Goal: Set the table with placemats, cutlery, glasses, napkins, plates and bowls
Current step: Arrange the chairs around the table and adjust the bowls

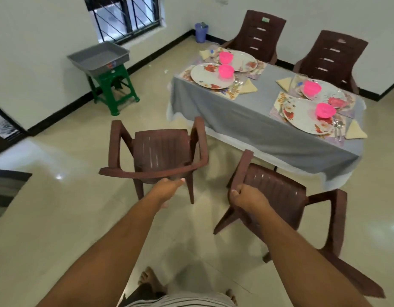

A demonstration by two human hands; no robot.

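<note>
Near the table's (247, 120) front side, 2 brown chairs stand on the floor. Left hand (169, 190) curls its fingers around the back rail of the left chair (160, 151); right hand (245, 196) grips the top corner of the right chair (280, 196), which sits tilted. On the grey cloth, 4 settings lie in 2 pairs: each a floral plate (205, 76) on a placemat (232, 91) with a pink bowl (226, 71) on the plate and a folded napkin (249, 87) beside it. Cutlery (339, 128) lies by the nearest plate. 2 more chairs stand at the far side.
</note>
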